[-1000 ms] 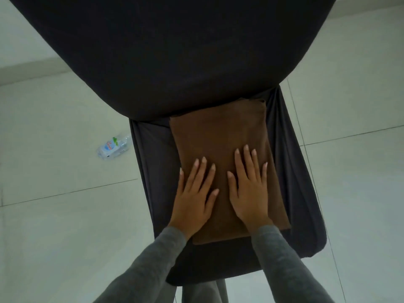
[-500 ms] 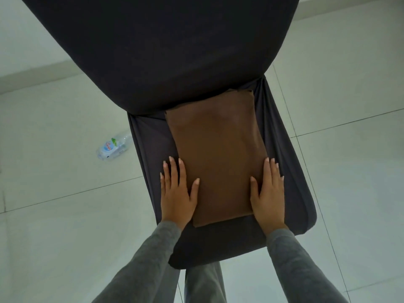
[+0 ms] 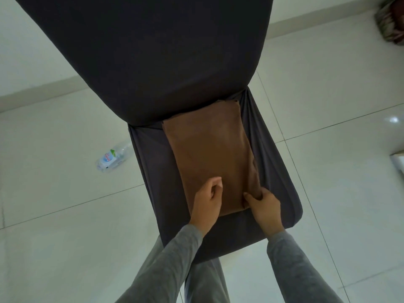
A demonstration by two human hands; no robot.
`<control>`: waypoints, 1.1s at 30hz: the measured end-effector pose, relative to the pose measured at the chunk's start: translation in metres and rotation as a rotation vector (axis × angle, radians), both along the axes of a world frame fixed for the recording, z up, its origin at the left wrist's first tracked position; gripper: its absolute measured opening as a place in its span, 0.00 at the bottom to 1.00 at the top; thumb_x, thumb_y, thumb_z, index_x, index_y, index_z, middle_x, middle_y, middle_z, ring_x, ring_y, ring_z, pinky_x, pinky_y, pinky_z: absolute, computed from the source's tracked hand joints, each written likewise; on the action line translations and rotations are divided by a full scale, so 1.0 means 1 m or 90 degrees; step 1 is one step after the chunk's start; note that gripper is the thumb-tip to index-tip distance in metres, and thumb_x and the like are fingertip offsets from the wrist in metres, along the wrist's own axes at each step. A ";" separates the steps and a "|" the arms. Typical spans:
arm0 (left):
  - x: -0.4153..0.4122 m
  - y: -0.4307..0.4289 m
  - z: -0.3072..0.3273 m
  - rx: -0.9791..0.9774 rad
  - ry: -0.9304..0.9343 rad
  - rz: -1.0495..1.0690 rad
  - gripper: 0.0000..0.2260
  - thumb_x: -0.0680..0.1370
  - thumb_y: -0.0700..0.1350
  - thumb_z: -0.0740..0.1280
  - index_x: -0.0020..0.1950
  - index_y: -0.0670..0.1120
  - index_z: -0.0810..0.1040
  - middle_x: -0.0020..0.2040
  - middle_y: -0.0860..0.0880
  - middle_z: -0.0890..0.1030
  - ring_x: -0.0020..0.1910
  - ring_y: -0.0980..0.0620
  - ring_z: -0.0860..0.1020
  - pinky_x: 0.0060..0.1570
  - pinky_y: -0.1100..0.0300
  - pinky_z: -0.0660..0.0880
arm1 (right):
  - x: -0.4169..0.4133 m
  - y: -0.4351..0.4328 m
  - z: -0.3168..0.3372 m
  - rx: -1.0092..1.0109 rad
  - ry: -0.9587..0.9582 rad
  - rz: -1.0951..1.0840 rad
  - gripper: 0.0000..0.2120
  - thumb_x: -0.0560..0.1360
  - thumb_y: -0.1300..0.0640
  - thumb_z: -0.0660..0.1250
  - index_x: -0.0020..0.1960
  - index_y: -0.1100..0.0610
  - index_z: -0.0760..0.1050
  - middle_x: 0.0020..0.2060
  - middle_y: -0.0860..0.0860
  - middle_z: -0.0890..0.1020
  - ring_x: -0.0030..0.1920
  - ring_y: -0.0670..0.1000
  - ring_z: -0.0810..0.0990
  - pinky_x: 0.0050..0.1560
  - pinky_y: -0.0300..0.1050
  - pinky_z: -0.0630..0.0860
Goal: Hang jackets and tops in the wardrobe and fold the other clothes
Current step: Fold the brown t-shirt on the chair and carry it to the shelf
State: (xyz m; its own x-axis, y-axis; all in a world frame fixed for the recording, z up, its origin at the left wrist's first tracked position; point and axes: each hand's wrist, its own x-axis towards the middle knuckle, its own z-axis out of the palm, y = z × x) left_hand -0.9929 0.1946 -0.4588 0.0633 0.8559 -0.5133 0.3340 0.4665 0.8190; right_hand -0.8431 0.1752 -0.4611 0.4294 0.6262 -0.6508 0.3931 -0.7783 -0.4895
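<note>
Brown folded garment (image 3: 209, 158): it lies as a long rectangle on the seat of a chair (image 3: 150, 171) fitted with a dark stretch cover. Its far end reaches the base of the chair back (image 3: 153, 51), and its near end stops short of the seat's front edge. From my remote view through the head camera, 2 hands in grey sleeves work at the near end.

The right hand (image 3: 265, 206) grips the garment's near right corner, with the thumb on top and the fingers tucked under the edge. The right border of the cloth is lifted slightly off the seat there.

The left hand (image 3: 207, 202) rests on the near left part of the garment with its fingers curled inward. I cannot tell whether it pinches any cloth. The 2 hands are near each other but do not touch.

A clear plastic water bottle (image 3: 112, 158) lies on its side on the pale tiled floor (image 3: 54, 204), just left of the chair. A patterned bundle (image 3: 392, 22) sits at the upper right corner, well apart from the chair.
</note>
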 end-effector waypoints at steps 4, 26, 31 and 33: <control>0.003 0.027 0.015 -0.194 -0.053 0.009 0.22 0.77 0.65 0.55 0.61 0.53 0.75 0.57 0.53 0.78 0.59 0.54 0.75 0.64 0.56 0.68 | -0.029 -0.002 0.016 0.194 0.034 -0.008 0.04 0.73 0.60 0.69 0.44 0.53 0.74 0.44 0.49 0.75 0.43 0.44 0.74 0.46 0.38 0.72; -0.051 0.091 0.077 -0.311 -0.039 -0.112 0.27 0.78 0.42 0.66 0.75 0.44 0.58 0.67 0.47 0.71 0.62 0.48 0.72 0.59 0.56 0.71 | -0.058 -0.029 0.019 0.163 0.405 -0.419 0.10 0.80 0.62 0.55 0.47 0.57 0.75 0.53 0.60 0.80 0.49 0.55 0.79 0.49 0.46 0.79; -0.049 0.084 0.134 -0.298 -0.208 -0.066 0.14 0.78 0.36 0.65 0.63 0.44 0.72 0.50 0.48 0.82 0.46 0.54 0.81 0.41 0.63 0.79 | -0.066 -0.048 0.043 -0.063 0.710 -0.561 0.29 0.77 0.37 0.53 0.70 0.54 0.65 0.61 0.60 0.77 0.57 0.60 0.78 0.50 0.56 0.76; -0.047 0.081 0.158 -0.287 -0.251 -0.069 0.10 0.77 0.35 0.65 0.56 0.46 0.75 0.46 0.49 0.83 0.41 0.56 0.83 0.39 0.64 0.79 | -0.064 -0.051 0.070 -0.026 0.840 -0.651 0.37 0.69 0.31 0.60 0.70 0.52 0.64 0.64 0.60 0.76 0.61 0.63 0.76 0.54 0.60 0.74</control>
